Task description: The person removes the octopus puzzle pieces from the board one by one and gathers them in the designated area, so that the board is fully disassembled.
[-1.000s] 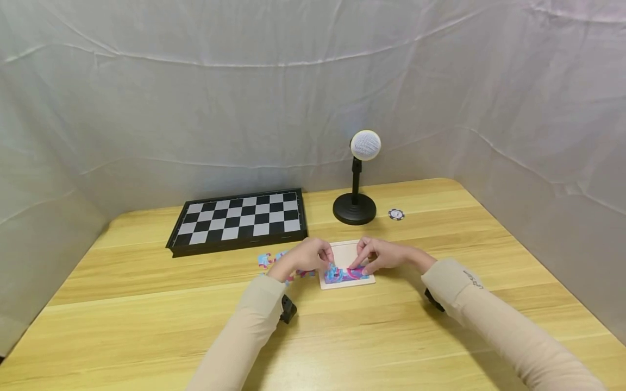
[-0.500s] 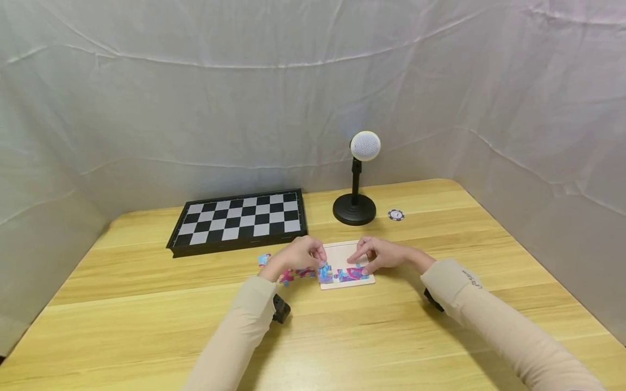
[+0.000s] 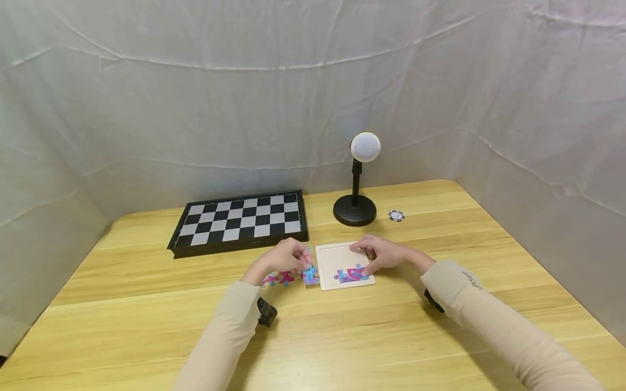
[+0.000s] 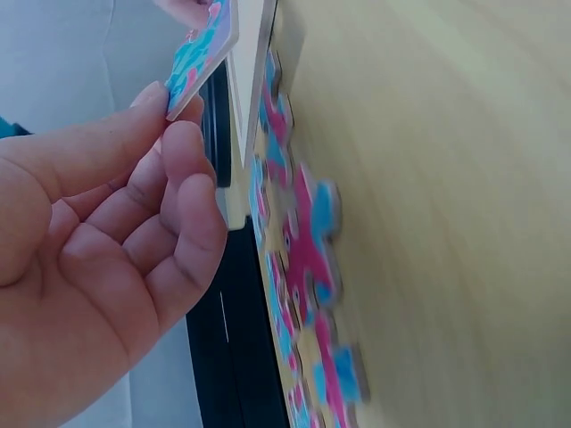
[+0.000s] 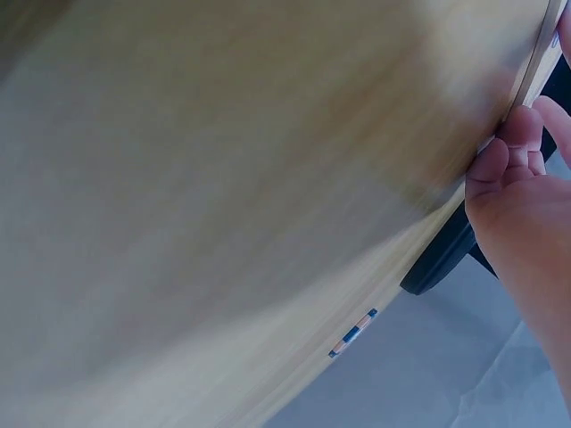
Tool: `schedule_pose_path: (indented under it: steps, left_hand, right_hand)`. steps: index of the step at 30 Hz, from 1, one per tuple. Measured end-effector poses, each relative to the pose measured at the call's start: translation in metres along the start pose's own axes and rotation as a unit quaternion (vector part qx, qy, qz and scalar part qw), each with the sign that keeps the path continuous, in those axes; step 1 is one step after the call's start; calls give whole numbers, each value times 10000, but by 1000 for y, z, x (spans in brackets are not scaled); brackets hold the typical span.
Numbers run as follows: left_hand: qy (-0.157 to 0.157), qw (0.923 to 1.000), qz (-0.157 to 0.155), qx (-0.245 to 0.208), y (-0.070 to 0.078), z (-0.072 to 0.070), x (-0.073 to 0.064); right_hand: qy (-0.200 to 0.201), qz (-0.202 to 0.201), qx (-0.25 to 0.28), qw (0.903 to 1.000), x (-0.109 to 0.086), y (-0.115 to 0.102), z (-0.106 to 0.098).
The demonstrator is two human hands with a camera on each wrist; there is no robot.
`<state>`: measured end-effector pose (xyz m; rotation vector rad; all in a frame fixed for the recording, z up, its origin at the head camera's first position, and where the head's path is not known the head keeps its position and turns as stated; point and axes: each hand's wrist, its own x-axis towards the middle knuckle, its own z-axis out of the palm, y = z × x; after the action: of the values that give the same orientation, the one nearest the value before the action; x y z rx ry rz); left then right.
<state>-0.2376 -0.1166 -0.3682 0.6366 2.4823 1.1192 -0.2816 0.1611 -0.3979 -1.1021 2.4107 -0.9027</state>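
Observation:
Thumb and fingertips of my left hand pinch a blue and pink jigsaw puzzle piece, just off the left edge of a pale wooden puzzle tray. The left wrist view shows this puzzle piece tilted between thumb and index finger. In the tray's lower right lie purple and pink puzzle pieces joined together. My right hand rests at the tray's right side, thumb on those pieces and index finger near the top edge. Its other fingers sit against the tray's side in the right wrist view.
Several loose puzzle pieces lie on the table left of the tray, partly hidden by my left hand in the head view. A black-framed checkered board stands behind them. Farther back are a microphone on a round stand and a poker chip.
My left hand has moved left off the tray with the blue puzzle piece, leaving the tray's lower left bare. The right index finger has drawn up from the pieces toward the tray's top edge.

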Motion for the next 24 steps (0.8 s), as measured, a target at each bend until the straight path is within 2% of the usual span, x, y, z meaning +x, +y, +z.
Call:
schedule_pose_path:
  steps: [17,24]
  left_hand:
    - [27,9992,-112,-387,-22,-19,-29]
    - [5,9993,-113,-354,-28,-27,-43]
  right_hand:
    - [-22,149,-54,9999,-1,-3,0]
    - [-39,169,-25,9998,-2,-5,-1]
